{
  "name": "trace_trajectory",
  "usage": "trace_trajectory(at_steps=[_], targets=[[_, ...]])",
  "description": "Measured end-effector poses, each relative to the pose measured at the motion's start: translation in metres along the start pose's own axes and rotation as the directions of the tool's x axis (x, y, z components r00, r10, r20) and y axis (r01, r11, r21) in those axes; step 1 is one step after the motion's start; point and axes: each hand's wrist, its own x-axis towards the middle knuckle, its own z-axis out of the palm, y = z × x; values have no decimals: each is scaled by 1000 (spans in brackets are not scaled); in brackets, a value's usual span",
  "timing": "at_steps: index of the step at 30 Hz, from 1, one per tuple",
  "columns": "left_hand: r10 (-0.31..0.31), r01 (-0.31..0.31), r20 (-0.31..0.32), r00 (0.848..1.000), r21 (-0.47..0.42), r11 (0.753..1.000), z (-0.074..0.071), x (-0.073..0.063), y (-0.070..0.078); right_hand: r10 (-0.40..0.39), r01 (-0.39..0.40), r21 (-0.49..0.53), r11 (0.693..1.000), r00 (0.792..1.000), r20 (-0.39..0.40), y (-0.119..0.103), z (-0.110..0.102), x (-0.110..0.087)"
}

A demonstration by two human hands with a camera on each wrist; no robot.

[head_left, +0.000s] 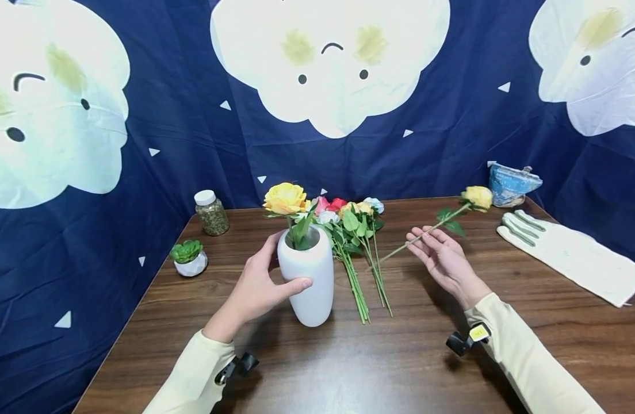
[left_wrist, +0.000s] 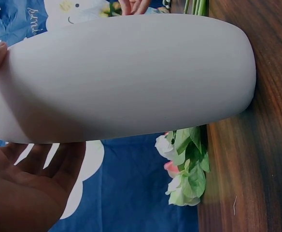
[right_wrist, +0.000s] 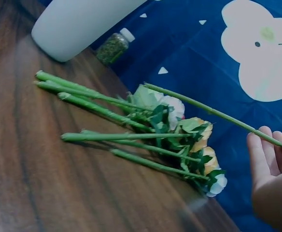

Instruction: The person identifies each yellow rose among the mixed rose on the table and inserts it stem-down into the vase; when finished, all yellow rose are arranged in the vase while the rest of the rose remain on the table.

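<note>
In the head view, the left hand (head_left: 260, 284) curls round the white vase (head_left: 312, 284), thumb across its front, well apart from the table's (head_left: 379, 368) left edge; a yellow flower (head_left: 286, 199) stands in its mouth. The right hand (head_left: 447, 261) pinches the stem of a yellow rose (head_left: 478, 198), in the gap between the laid flowers (head_left: 351, 221) and the white glove (head_left: 576, 256). Dark wood grain runs across the table; a navy cloth (head_left: 193, 103) hangs behind. In the left wrist view, the vase separates thumb from fingers. In the right wrist view, the stem's free end is apart from the vase.
</note>
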Motion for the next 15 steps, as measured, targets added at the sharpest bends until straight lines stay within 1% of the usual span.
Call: trace_trajectory(at_steps=[4,7,9,12,15], targets=[[1,-1,1,1000,1,1000,-1,1,1,-66,64,60,996,998,21,-6,8,0],[6,-6,-3,1000,3,1000,-2,1,1,-126,125,74,989,992,10,-11,18,2],[7,-7,-5,1000,3,1000,-2,0,1,-162,161,108,981,987,-6,-16,26,4],[10,-10,0,1000,0,1000,-1,0,0,-224,229,168,959,973,-50,-27,37,6],[6,-6,2,1000,-2,1000,0,-1,0,-291,309,230,923,950,-109,-39,50,8]])
